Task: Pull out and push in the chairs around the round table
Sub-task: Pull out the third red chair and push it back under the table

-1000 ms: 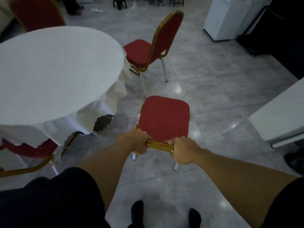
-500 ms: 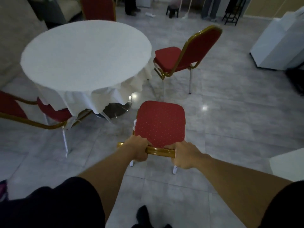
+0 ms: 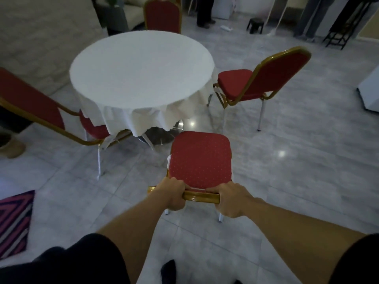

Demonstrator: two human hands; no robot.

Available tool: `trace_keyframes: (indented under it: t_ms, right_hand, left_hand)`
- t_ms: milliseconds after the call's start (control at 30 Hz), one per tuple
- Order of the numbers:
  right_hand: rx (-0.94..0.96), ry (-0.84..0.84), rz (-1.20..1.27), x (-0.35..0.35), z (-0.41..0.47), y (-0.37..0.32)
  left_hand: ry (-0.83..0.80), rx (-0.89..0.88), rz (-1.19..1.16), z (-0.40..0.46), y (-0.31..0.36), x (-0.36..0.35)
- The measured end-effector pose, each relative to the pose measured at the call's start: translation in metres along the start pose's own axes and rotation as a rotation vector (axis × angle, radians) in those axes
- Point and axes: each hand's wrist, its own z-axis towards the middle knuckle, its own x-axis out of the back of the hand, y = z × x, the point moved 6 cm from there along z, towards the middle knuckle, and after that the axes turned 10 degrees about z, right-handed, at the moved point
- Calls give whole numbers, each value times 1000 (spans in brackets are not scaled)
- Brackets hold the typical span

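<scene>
While pulled clear of the round table (image 3: 141, 66), chair (image 3: 201, 160) backrest rail inside both hands' clenched fingers (image 3: 176, 186).

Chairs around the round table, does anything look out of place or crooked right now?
Yes. The held chair, gripped at its gold top rail by the left hand and right hand, stands clear of the round table. The left chair has its seat under the tablecloth; the right chair sits angled out.

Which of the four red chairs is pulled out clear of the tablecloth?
The near chair, whose gold top rail both hands, left and right, hold. Its seat sits fully clear of the round table; the other three seats stay under or beside the cloth.
</scene>
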Motion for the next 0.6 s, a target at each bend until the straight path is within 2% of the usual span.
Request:
trace_keyframes:
  t_ms: [433, 600]
  right_hand:
    - [278, -162, -193, 58, -19, 61]
    - [331, -184, -231, 73, -11, 71]
  left_hand:
    - [22, 305, -176, 7, 97, -13]
    - [24, 385, -264, 19, 106, -12]
